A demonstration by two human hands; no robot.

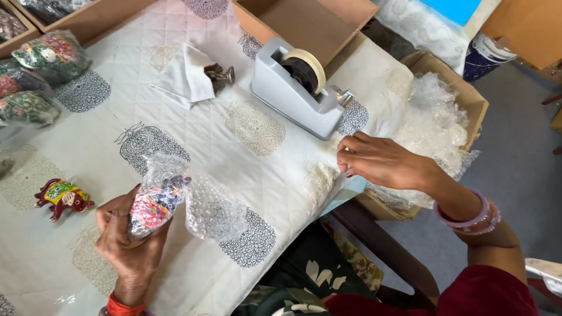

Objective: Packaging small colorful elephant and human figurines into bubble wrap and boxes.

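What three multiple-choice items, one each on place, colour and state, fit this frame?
1. Where is the tape dispenser?
A. On the quilted cloth by the open box
B. On the floor
C. In the left hand

2. What colour is the dispenser?
A. Red
B. Grey
C. Green

3. What does the left hand hold?
A. Nothing
B. A bare figurine
C. A painted figurine partly wrapped in bubble wrap

Answers: 1 A, it stands on the cloth; 2 B, its body is grey; 3 C, the wrap covers the gripped figurine.

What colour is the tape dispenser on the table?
The tape dispenser is light grey, holding a cream roll of tape. The head view shows it best.
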